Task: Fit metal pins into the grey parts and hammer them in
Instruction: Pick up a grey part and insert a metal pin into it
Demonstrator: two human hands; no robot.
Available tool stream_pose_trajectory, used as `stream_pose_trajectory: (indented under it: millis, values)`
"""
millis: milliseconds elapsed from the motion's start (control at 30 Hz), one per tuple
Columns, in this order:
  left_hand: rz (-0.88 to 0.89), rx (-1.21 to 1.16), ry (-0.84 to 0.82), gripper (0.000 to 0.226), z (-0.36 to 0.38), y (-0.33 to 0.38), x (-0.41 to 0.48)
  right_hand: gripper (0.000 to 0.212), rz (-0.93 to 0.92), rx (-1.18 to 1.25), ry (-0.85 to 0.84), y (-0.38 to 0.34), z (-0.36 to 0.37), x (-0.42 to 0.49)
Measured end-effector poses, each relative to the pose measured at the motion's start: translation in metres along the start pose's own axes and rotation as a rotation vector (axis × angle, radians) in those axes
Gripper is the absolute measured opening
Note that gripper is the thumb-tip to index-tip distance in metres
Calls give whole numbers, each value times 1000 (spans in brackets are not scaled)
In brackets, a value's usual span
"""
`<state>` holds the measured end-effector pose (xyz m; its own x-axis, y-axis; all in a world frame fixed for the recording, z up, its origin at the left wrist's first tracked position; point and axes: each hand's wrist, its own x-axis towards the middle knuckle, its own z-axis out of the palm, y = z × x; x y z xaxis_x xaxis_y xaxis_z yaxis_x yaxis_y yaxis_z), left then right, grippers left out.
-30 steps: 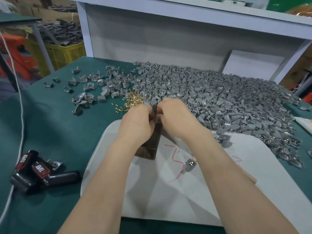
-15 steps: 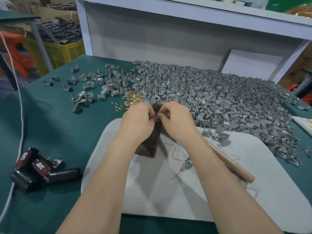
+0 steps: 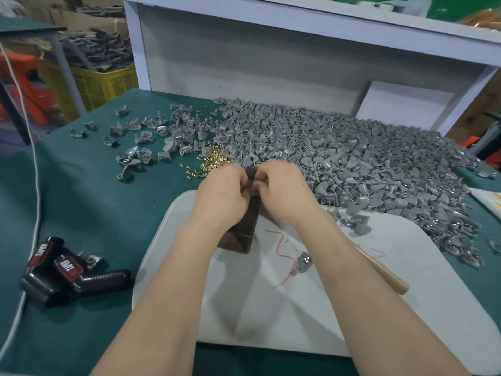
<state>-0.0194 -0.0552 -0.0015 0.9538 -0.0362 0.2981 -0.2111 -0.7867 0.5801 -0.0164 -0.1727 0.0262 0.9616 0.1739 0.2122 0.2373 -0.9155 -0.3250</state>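
Note:
My left hand [image 3: 222, 194] and my right hand [image 3: 282, 191] meet fingertip to fingertip on top of a dark upright block [image 3: 244, 234] that stands on the white board [image 3: 352, 308]. Their curled fingers pinch a small grey part [image 3: 251, 173] between them; any pin there is hidden. A large heap of grey parts [image 3: 339, 164] lies beyond the hands. Brass pins [image 3: 214, 161] are scattered just left of the heap. A hammer's wooden handle [image 3: 387, 272] lies under my right forearm. One grey part with a pin [image 3: 304, 261] rests on the board.
A black and red tool [image 3: 67, 272] with a white cable [image 3: 29, 147] lies at the front left on the green table [image 3: 81, 207]. Loose grey parts [image 3: 141, 139] are spread at the back left. A white shelf frame [image 3: 271, 50] stands behind the table.
Both hands stay together on top of the block. The view has shifted slightly, so more of the hammer handle shows beside my right forearm.

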Motion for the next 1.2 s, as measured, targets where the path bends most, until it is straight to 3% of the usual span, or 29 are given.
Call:
stream_pose_trajectory:
  millis: [367,800,1200]
  values:
    - [-12,-18,-12,8,-1,2,0,11,55,58,24,0,2,-4]
    - [-16,16,3,6,0,3,-1,15,-7,-80,126,-4,9,-9]
    - [24,34,2,3,-2,4,-1,12,-36,-177,20,-7,3,0]
